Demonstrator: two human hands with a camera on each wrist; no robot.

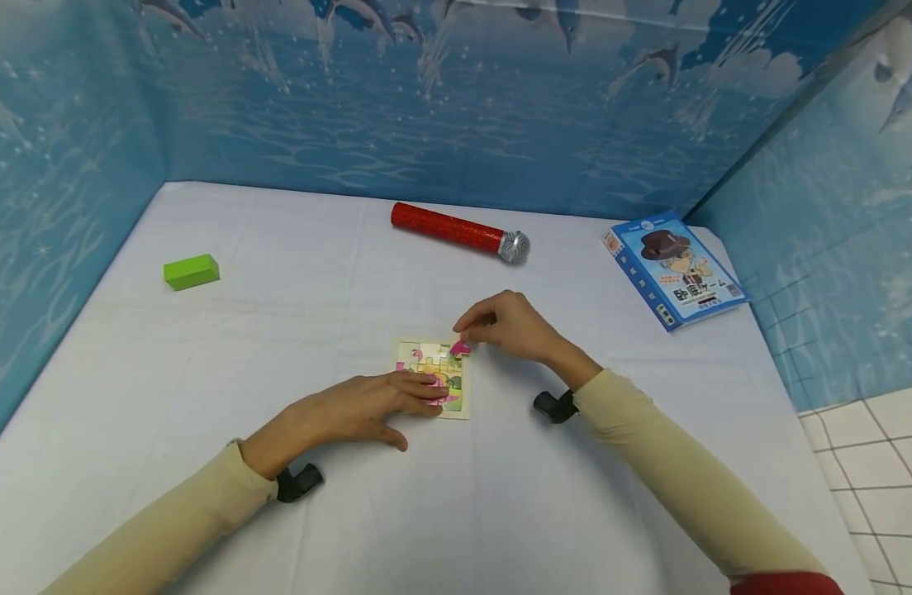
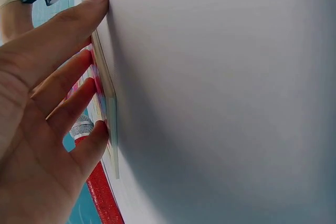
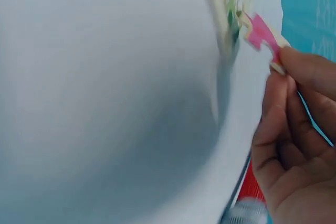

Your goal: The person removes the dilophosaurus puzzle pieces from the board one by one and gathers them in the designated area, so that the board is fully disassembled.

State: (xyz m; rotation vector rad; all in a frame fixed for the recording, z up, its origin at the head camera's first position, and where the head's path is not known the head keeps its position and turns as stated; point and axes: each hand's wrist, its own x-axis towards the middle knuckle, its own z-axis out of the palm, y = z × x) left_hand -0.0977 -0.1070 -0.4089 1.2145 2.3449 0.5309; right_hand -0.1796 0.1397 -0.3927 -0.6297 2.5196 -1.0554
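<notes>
A small jigsaw puzzle (image 1: 456, 407) in a pale frame lies on the white table, its picture pink, yellow and green. My left hand (image 1: 374, 405) rests on its lower left part with the fingers fairly straight, covering some of the picture. In the left wrist view the fingertips touch the board's face beside its pale edge. Between thumb and forefinger my right hand (image 1: 510, 326) pinches a pink puzzle piece (image 3: 262, 34). That piece is held over the board's upper right corner, and the right wrist view shows it tilted and raised off the board.
Behind the puzzle lies a red microphone (image 1: 448, 227) with a silver head. A blue game box (image 1: 677, 268) sits at the back right, and a green block (image 1: 192, 272) at the left. Blue dolphin-print cloth (image 1: 426, 124) walls the table's back and sides.
</notes>
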